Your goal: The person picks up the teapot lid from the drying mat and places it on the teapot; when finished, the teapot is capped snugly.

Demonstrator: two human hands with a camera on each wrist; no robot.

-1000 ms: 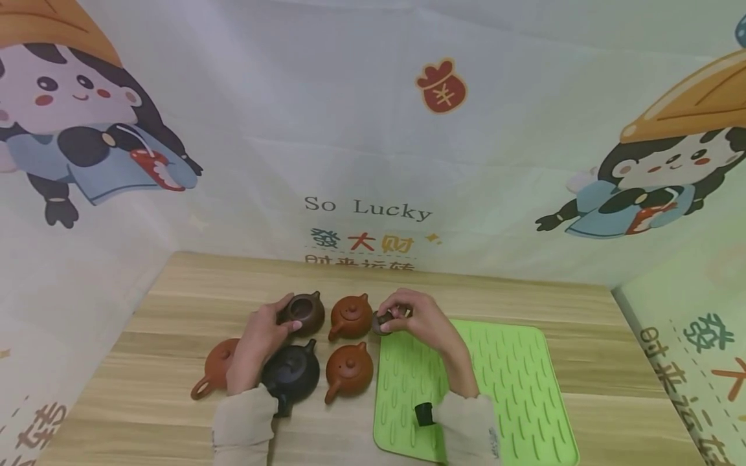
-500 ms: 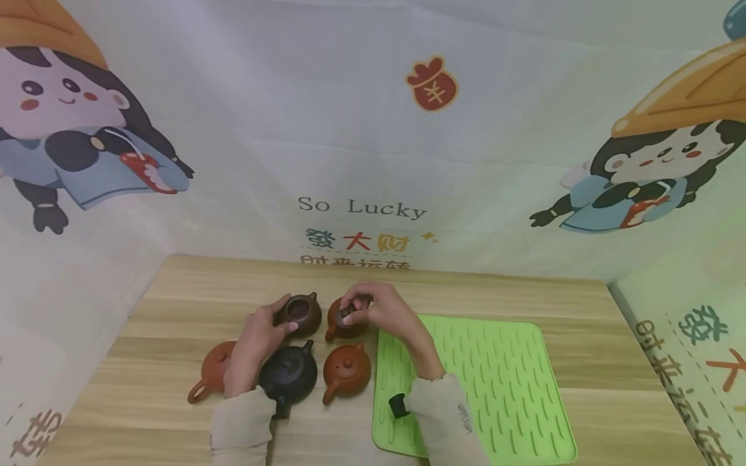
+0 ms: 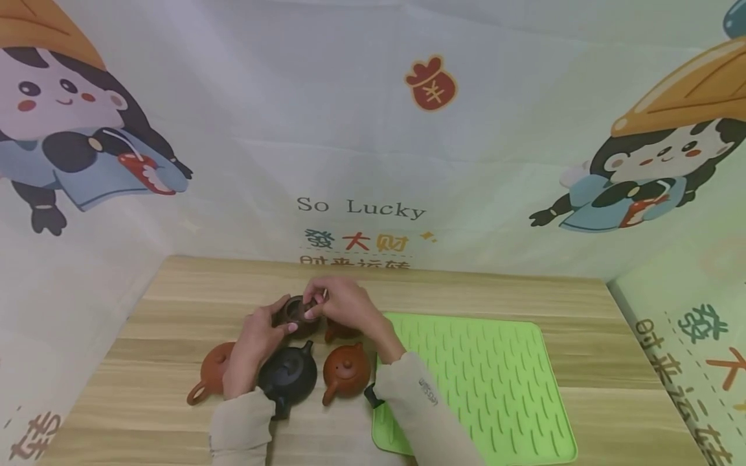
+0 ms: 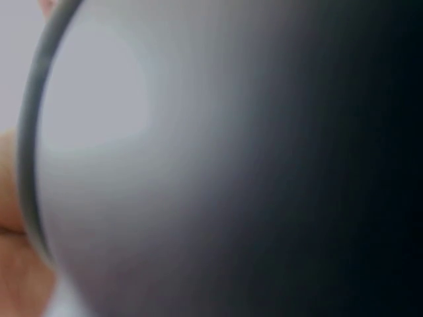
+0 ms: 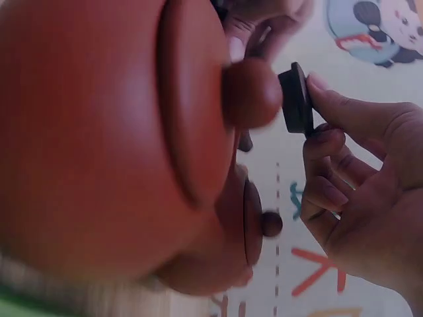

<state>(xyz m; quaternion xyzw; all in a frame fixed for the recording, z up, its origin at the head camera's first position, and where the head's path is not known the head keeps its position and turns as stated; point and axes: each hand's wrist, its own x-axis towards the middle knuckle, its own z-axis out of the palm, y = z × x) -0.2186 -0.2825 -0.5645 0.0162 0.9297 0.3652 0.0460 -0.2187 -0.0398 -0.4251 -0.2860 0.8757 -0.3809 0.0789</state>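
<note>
In the head view my left hand (image 3: 256, 333) grips the side of a dark brown teapot (image 3: 304, 329), its thumb at the uncovered mouth. My right hand (image 3: 344, 303) reaches over from the right and pinches a small dark lid (image 5: 296, 99) by its top, between thumb and fingers, right beside that mouth. In the right wrist view the lid is tipped on edge, its inner collar facing left. A blurred dark rounded surface (image 4: 198, 165) fills most of the left wrist view.
A black teapot (image 3: 291, 373) and a reddish clay teapot (image 3: 346, 370) stand nearer the front. Another reddish teapot (image 3: 217, 366) is partly behind the left forearm, and one more (image 3: 336, 331) lies under the right hand. A green ridged mat (image 3: 478, 388) lies at right.
My right hand has carried the dark lid leftward from the mat's far edge, across the back reddish teapot, to the dark brown teapot. The left hand keeps its grip there.
</note>
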